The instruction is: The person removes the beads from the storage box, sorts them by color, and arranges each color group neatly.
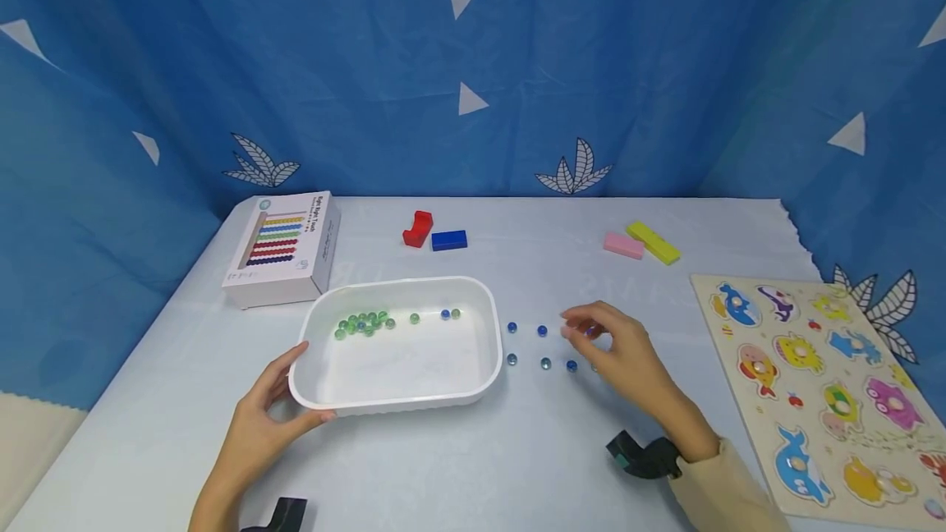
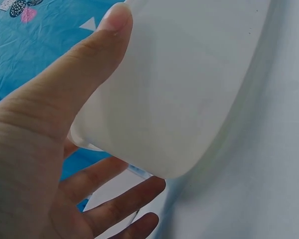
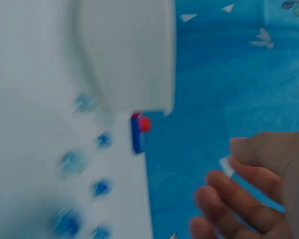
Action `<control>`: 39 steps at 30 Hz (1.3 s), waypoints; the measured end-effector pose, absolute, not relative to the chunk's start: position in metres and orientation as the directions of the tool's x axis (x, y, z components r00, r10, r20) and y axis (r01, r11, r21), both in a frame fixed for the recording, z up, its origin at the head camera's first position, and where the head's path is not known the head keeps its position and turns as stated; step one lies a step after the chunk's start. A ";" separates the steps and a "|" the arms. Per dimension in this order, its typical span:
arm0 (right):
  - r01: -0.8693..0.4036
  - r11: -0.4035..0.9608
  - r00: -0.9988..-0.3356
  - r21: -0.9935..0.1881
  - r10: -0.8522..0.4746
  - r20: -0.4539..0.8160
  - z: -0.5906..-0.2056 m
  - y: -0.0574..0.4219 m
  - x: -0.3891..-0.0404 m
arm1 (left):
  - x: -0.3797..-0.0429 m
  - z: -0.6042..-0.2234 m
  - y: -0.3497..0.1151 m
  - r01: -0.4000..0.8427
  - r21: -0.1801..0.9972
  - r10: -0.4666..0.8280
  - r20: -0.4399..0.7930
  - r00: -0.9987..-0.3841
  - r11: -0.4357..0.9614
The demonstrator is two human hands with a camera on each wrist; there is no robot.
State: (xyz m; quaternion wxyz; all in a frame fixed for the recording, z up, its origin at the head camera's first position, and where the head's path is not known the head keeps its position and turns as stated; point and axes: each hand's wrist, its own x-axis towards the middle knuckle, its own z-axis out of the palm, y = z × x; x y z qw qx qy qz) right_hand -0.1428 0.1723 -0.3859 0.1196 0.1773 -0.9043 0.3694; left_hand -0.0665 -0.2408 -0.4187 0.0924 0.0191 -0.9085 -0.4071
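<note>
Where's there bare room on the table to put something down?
Bare table shows at the back between the blue block and pink block, and on the near side of the white tray. It's crowded just right of the tray, where marbles lie near the right hand.

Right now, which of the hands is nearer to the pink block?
The right hand. It hovers by the marbles, on the near side of the pink block. The left hand is farther off, at the left end of the white tray.
</note>
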 end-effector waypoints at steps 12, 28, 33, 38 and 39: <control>-0.247 0.687 -0.882 -0.684 -0.452 -0.136 -0.348 0.053 -0.198 | -0.066 -0.419 -0.242 0.046 0.754 -0.101 0.149 -0.984 0.655; -0.001 0.846 -0.917 -0.534 -0.213 -0.337 -0.371 0.003 -0.212 | -0.066 -0.418 -0.242 -0.002 0.748 -0.113 0.098 -0.989 0.664; -0.035 0.841 -0.929 -0.541 -0.227 -0.293 -0.378 0.000 -0.211 | -0.066 -0.419 -0.242 -0.009 0.744 -0.118 0.093 -0.989 0.668; -0.053 0.809 -0.936 -0.585 -0.244 -0.253 -0.384 -0.005 -0.210 | -0.066 -0.419 -0.243 -0.004 0.739 -0.116 0.101 -0.988 0.674; -0.056 0.807 -0.937 -0.588 -0.246 -0.249 -0.385 -0.006 -0.211 | -0.066 -0.419 -0.243 -0.006 0.738 -0.119 0.100 -0.988 0.675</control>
